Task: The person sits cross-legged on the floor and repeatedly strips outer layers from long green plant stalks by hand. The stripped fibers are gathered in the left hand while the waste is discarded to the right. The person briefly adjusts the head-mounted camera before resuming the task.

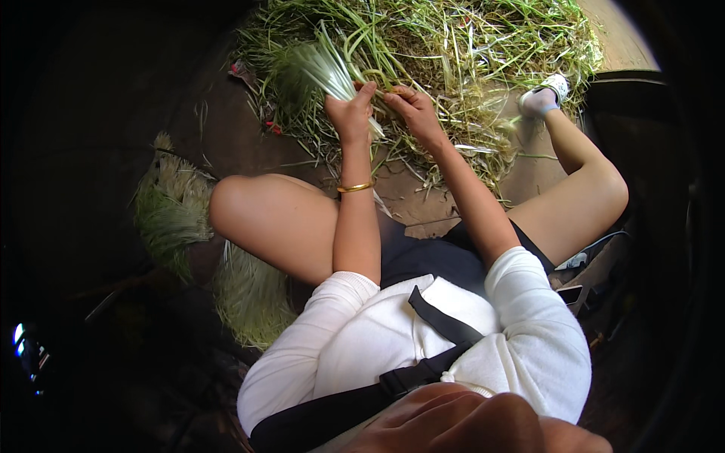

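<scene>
A bunch of thin white-stemmed greens [334,73], like chives or scallions, sits in my left hand [351,113]. My left fingers are closed around it, thumb on top, with one end fanning up and to the left and the pale tips poking out below. Close beside it, my right hand [416,113] pinches a thin yellowish-green stalk [376,75] between thumb and fingers. Both hands are raised over the near edge of a large heap of loose green stalks and dry straw-like leaves [453,51].
Two laid-out bundles of greens, one farther [173,215] and one nearer [252,297], lie on the floor left of my bent left leg [272,221]. My right foot in a white shoe [558,88] rests at the heap's right edge. Small red scraps [273,127] lie by the heap.
</scene>
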Demonstrator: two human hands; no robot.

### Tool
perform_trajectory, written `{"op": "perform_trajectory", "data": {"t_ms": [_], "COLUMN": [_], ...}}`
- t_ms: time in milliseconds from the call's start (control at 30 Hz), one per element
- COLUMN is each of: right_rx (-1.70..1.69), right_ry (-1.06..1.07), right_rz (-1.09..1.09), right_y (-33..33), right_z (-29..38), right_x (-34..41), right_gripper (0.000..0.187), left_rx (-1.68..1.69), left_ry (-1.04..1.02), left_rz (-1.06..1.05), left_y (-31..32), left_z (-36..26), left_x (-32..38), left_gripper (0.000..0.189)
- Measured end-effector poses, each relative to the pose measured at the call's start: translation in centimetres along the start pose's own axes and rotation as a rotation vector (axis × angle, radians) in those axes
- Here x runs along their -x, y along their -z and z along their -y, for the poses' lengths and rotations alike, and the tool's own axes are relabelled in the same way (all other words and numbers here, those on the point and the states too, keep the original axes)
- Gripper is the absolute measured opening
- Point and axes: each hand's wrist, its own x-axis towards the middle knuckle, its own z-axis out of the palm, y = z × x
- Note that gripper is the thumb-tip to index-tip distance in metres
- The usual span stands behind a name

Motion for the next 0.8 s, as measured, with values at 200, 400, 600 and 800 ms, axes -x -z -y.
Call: {"op": "perform_trajectory", "data": {"t_ms": [200, 400, 600, 800], "right_rx": [0.361, 1.249, 1.608, 1.066], "right_ry": [0.016, -0.147, -0.523, -0.384], "right_rz": [-0.178, -0.336, -0.502, -0.414], "right_y": [4.3, 15.0, 28.0, 25.1], "right_z": [-2.0, -5.4, -4.4, -0.8], "right_x": [-0.9, 0.5, 3.9, -0.7], "right_gripper": [0.018, 0.019, 0.022, 0.053], "left_rx": [0.019, 0.126, 0.118, 0.114], "left_ry": [-0.106, -0.212, -0.275, -0.178], "left_rz": [-0.13, -0.171, -0.128, -0.088], "left_y": [0.2, 1.7, 3.6, 3.3], "left_z": [-1.8, -5.5, -8.7, -8.4], "left_x": [0.0, -0.3, 0.0, 0.1], "left_gripper": [0.022, 0.023, 0.02, 0.018]}}
